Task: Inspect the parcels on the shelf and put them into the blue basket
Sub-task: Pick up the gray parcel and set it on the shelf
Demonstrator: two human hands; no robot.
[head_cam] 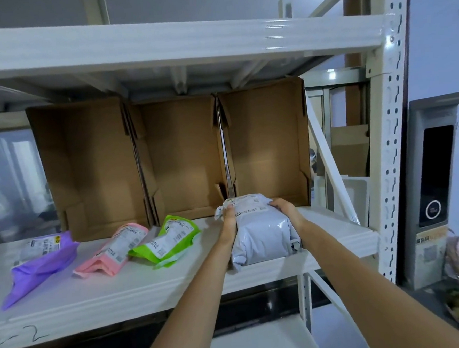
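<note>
Grey parcel point(263, 225) sits right of centre on the white shelf point(149, 281), gripped at its sides by left hand point(230, 222) and right hand point(285, 210); its label print is too blurred to read.

The labels on the grey parcel point(264, 228) and the pink parcel point(115, 250) are too blurred to read.

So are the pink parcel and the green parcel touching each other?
Cannot tell. In the head view the green parcel and the pink parcel meet edge to edge, but one may simply overlap the other in the picture.
</note>
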